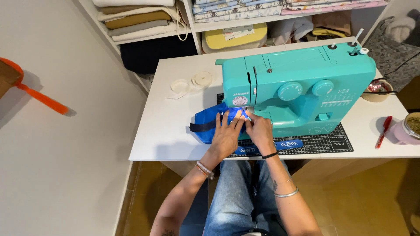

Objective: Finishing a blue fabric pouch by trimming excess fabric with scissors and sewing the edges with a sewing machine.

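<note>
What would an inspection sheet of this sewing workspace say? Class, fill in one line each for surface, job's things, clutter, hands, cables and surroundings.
Surface: white table with a dark gridded cutting mat under the machine.
Job's things: turquoise sewing machine; blue fabric with a dark strap, lying under the needle end.
Clutter: two rolls of white tape, red pen, small bowl, pink container, blue printed strap at the mat's front edge.
Hands: left hand pressed flat on the fabric; right hand beside it, fingers at the needle area.
Cables: dark cable running from the machine's right side.
Surroundings: shelves of folded fabric behind; orange-handled object against the wall, left.
</note>
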